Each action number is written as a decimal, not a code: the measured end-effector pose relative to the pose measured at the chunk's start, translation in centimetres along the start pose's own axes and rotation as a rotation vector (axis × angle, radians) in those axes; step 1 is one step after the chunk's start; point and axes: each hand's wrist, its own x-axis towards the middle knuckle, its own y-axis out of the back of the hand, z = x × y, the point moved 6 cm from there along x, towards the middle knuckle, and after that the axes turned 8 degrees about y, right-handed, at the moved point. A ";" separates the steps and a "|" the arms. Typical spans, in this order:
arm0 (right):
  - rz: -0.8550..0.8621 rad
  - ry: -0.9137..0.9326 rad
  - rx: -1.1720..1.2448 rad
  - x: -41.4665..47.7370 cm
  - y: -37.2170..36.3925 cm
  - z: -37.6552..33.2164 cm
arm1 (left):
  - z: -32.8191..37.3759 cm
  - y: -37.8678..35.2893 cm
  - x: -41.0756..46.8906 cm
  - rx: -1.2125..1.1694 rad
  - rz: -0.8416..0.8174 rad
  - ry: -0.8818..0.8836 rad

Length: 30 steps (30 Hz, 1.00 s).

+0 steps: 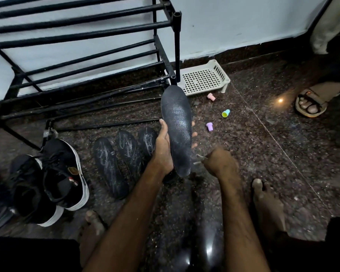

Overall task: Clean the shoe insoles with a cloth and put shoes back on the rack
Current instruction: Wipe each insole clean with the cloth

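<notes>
My bare feet rest on the dark speckled floor (273,134), the left foot (92,222) and the right foot (267,205) on either side of my forearms. To my left a pair of black shoes (65,173) with white soles stands side by side on the floor, openings up.

My right hand (220,161) is blurred. Its fingers are curled into a fist round a pale scrap (201,158) that pokes out toward the insole; I cannot tell what the scrap is.

My left hand (163,148) grips a dark insole (177,130) along its edge, thumb in front and fingers behind, holding it upright above the floor. Just left of that hand three more insoles (110,167) lie in a row on the floor, streaked with pale marks.

Farther out three small caps are scattered: purple (209,127), blue and yellow (225,113), pink (211,96). Beyond them a white perforated tray (204,77) sits beside the foot of the black shoe rack (77,55), which stands against the pale wall. At far right is another person's sandalled foot (310,103).
</notes>
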 end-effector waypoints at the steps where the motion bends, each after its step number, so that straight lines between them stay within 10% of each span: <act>1: 0.017 -0.009 0.021 0.1 0.1 0.0 | 0.0 0.1 0.0 0.003 -0.006 -0.002; 14: 0.298 0.106 0.605 0.0 2.8 0.1 | 0.4 0.0 0.2 -0.007 -0.047 -0.009; 19: 0.154 0.301 0.762 -0.5 3.5 -1.7 | 0.8 -0.5 0.0 -0.032 -0.055 -0.014; 30: 0.602 0.340 0.147 -2.4 8.1 -2.6 | 1.1 -1.4 0.0 -0.013 -0.088 -0.034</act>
